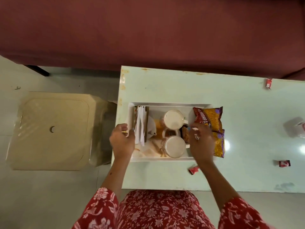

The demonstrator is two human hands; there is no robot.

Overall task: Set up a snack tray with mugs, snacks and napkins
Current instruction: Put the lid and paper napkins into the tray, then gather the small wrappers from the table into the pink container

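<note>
A white rectangular tray (170, 104) sits on the pale green table (247, 129). Inside it stand two white mugs, one further back (173, 119) and one nearer (175, 146). At the tray's left end a brown holder (146, 119) carries white napkins (140, 126). Two yellow and purple snack packets (212, 120) lie over the tray's right end. My left hand (122, 141) curls around the tray's left rim beside the napkins. My right hand (200, 142) rests over the tray's right side, fingers touching the packets and a small snack pack; its grip is hidden.
Small red sachets lie on the table at the near middle (193, 170), the right (284, 163) and the far edge (268, 83). A clear glass (293, 129) stands at the far right. A cream plastic stool (52, 129) is on the floor to the left. A maroon sofa (148, 30) runs behind.
</note>
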